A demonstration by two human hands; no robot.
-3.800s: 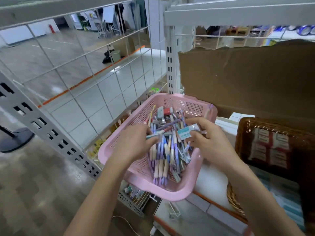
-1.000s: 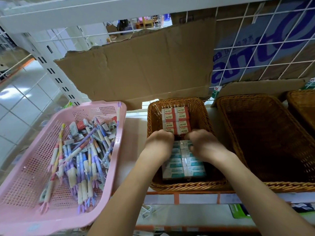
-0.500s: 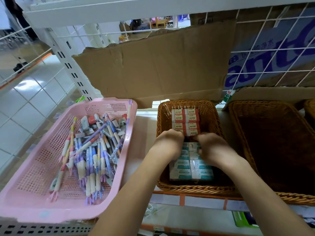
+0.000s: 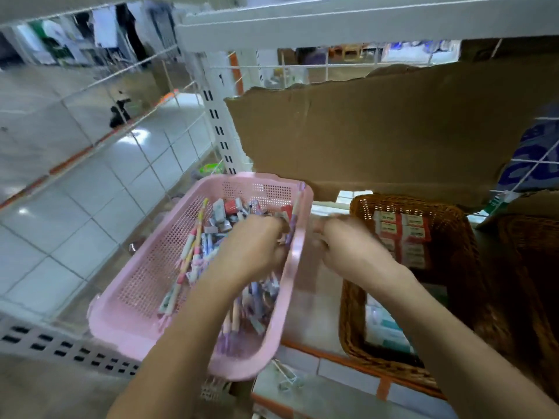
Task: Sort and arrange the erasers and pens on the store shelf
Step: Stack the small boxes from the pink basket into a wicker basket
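Here the left hand (image 4: 251,249) is down inside the pink basket (image 4: 145,282), which stands at the left end of the shelf (image 4: 311,316). Its fingers bend down into the mixed heap. The picture is blurred there, so I cannot tell whether they pinch something or only touch the heap. The pens (image 4: 193,246) lie along the basket, and the loose erasers (image 4: 223,210) are mostly at its far end.

The right hand (image 4: 348,249) hangs over the bare strip of shelf between the pink basket and the wicker basket (image 4: 344,313). Its fingers look curled, but I cannot tell if they hold anything.

In the wicker basket the red erasers (image 4: 405,228) lie in neat rows at the far end and the teal erasers (image 4: 384,328) at the near end. I think it is kept just beside the heap so that each sorted eraser needs only a short way across. A second wicker basket (image 4: 529,252) stands at the right; in my judgement it may be for the pens. A torn cardboard sheet (image 4: 393,131) stands behind the baskets.
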